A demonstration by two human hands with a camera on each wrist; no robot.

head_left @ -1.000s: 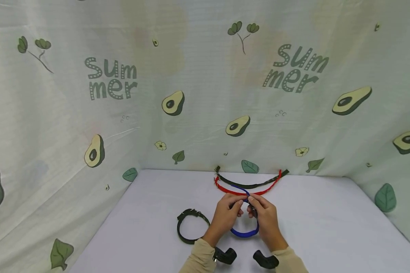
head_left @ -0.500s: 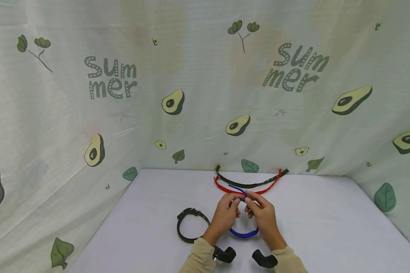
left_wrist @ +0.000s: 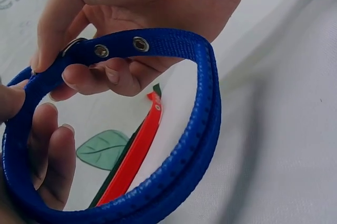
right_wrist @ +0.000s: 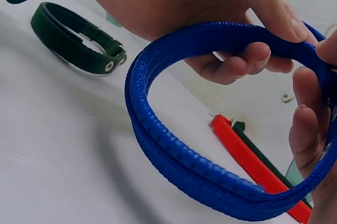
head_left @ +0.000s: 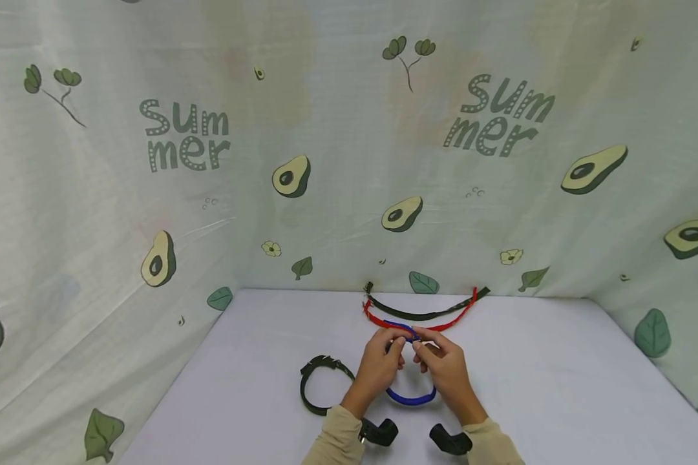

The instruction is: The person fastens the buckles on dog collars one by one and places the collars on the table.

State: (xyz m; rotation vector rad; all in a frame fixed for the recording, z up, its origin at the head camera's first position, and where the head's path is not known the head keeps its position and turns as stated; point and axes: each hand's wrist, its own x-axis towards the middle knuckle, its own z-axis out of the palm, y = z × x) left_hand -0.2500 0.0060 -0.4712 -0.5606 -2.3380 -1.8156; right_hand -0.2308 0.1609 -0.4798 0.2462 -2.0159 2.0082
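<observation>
"Both the left hand (head_left: 377, 363) and right hand (head_left: 450, 371) pinched what?"
"A looped blue woven collar (left_wrist: 206, 111); its far side lay between them, neither nearer, and the rest curved back toward the person."

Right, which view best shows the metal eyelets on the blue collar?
The left wrist view: two metal eyelets on the blue collar show close up and uncovered. The right wrist view leaves them unclear near its right edge; in the head view they're too small to see.
</observation>
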